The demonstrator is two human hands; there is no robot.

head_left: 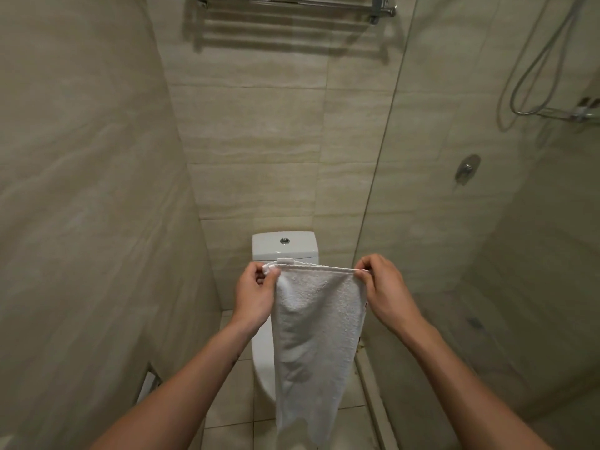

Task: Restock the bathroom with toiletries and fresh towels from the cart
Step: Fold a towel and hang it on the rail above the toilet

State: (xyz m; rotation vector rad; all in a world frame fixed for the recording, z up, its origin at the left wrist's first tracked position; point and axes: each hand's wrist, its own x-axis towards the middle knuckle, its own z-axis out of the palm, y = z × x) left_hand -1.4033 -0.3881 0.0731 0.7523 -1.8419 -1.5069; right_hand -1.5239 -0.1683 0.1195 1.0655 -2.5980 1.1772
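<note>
A white terry towel (316, 336) hangs down in front of me, held stretched by its top edge. My left hand (256, 293) pinches the top left corner and my right hand (383, 287) pinches the top right corner. The towel's lower end dangles over the toilet and the floor tiles. High on the back wall, at the top of the view, a chrome towel rack (292, 4) is mounted with nothing visible on it.
A white toilet (285, 246) stands below, partly hidden by the towel. A glass shower partition (383, 157) runs along the right, with a shower hose (532, 76) and mixer valve (467, 168) behind it. Tiled wall close on the left, with a holder (149, 381) low down.
</note>
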